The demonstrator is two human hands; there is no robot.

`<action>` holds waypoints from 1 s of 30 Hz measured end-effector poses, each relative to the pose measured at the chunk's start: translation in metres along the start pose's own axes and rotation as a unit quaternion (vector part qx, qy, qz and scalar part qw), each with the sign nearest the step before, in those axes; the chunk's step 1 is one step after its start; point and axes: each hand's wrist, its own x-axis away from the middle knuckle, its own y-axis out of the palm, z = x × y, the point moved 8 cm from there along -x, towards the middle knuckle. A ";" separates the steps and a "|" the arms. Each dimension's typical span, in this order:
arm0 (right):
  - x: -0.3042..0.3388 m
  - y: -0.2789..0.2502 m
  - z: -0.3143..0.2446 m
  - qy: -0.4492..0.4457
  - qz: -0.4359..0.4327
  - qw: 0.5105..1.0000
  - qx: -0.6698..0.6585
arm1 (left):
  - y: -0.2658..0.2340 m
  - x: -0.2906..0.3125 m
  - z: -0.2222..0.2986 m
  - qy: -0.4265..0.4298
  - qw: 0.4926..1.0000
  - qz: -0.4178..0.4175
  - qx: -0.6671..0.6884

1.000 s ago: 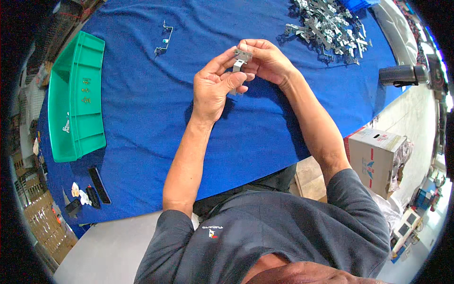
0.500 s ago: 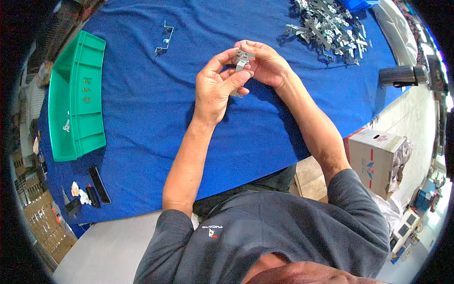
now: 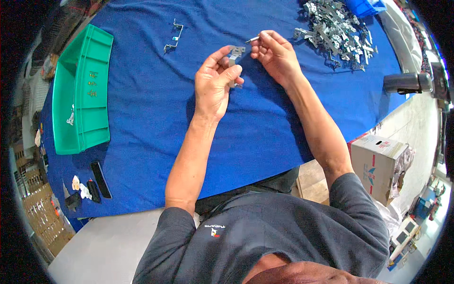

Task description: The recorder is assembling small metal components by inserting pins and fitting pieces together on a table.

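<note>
A bent sheet-metal bracket (image 3: 233,60) stands upright in my left hand (image 3: 213,85), pinched between thumb and fingers. Its broad, holed end sticks out above the thumb, and a small tab shows below the fingers. To the right, my right hand (image 3: 279,57) pinches a short, slim metal pin (image 3: 252,39) that points left, apart from the bracket. Both hands are above the blue cloth (image 3: 265,137). A thin metal bracket with bent ends (image 3: 179,37) lies alone on the cloth, beyond my left hand.
Many loose metal brackets (image 3: 333,35) form a pile at the far right, beside a blue bin (image 3: 366,7). A green crate (image 3: 94,124) sits at the left, with a phone-like black slab (image 3: 100,180) nearer. A dark cylindrical object (image 3: 406,83) is at the right edge; a cardboard box (image 3: 373,165) stands below.
My hands have parted. My right hand has moved right and up from the bracket, with the pin now showing in its fingers. My left hand still holds the bracket.
</note>
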 end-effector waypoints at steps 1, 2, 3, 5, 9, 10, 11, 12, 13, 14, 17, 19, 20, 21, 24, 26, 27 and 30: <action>0.000 -0.001 -0.005 -0.033 0.010 0.998 0.051 | -0.002 -0.001 -0.001 0.001 1.000 0.001 -0.001; 0.001 0.005 -0.008 -0.059 0.001 0.995 0.079 | -0.004 -0.002 0.002 0.013 1.000 0.020 -0.006; 0.002 0.008 -0.007 -0.058 0.001 0.995 0.078 | -0.007 -0.002 0.004 0.025 0.999 0.040 -0.010; 0.012 0.024 -0.022 -0.165 0.005 0.933 0.320 | -0.007 -0.001 0.006 0.023 0.998 0.052 -0.003; 0.024 0.037 -0.023 -0.231 0.007 0.893 0.386 | -0.008 -0.001 0.005 0.007 0.998 0.055 -0.004; 0.026 0.039 -0.024 -0.255 -0.002 0.882 0.397 | -0.007 -0.001 0.005 0.006 0.998 0.055 -0.004; 0.027 0.039 -0.024 -0.255 -0.002 0.882 0.397 | -0.005 0.000 0.004 0.003 0.999 0.054 -0.005; 0.030 0.043 -0.027 -0.279 -0.004 0.858 0.431 | -0.004 0.000 0.003 0.000 0.999 0.053 -0.005; 0.033 0.048 -0.031 -0.303 -0.006 0.832 0.464 | -0.004 0.000 0.003 0.000 0.999 0.053 -0.005; 0.034 0.050 -0.031 -0.302 -0.007 0.833 0.463 | -0.005 0.000 0.002 -0.007 0.998 0.054 -0.011; 0.036 0.056 -0.031 -0.296 -0.010 0.803 0.517 | -0.005 0.001 0.001 -0.012 0.998 0.056 -0.019; 0.044 0.066 -0.036 -0.357 -0.023 0.722 0.592 | -0.002 0.000 0.001 -0.010 0.998 0.056 -0.021; 0.043 0.068 -0.036 -0.357 -0.023 0.723 0.591 | -0.002 0.001 0.002 -0.005 0.998 0.061 -0.031; 0.046 0.072 -0.038 -0.378 -0.033 0.709 0.594 | -0.003 0.002 0.003 -0.001 0.997 0.067 -0.042; 0.045 0.067 -0.038 -0.376 -0.019 0.716 0.587 | 0.002 0.001 0.004 0.002 0.998 0.059 -0.020; 0.039 0.057 -0.040 -0.353 0.006 0.736 0.578 | 0.002 0.001 0.005 -0.006 0.999 0.050 -0.014; 0.027 0.039 -0.039 -0.281 0.031 0.834 0.474 | 0.003 0.001 0.004 -0.014 0.999 0.041 -0.007; 0.016 0.023 -0.025 -0.161 0.037 0.938 0.303 | 0.004 0.002 0.009 -0.002 1.000 0.016 0.002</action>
